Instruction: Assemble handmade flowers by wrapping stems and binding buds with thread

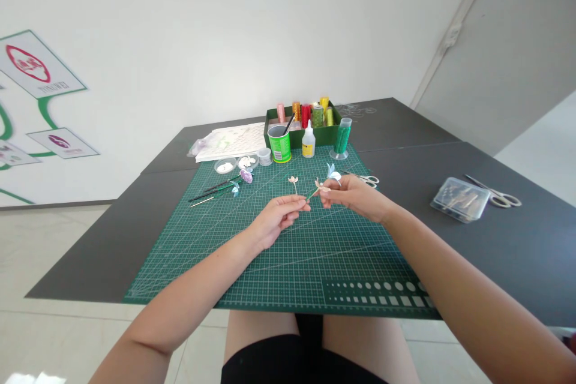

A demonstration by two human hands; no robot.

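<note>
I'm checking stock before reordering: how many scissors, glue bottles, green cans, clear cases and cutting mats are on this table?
Scissors: 2
Glue bottle: 1
Green can: 1
Clear case: 1
Cutting mat: 1
Total: 6

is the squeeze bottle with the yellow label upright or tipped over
Upright: the squeeze bottle stands with its nozzle pointing up.

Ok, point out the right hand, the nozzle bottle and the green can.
Right hand (354, 195), head view: middle of the hand.
Nozzle bottle (308, 147), head view: yellow label.
Green can (279, 146), head view: printed side.
</note>
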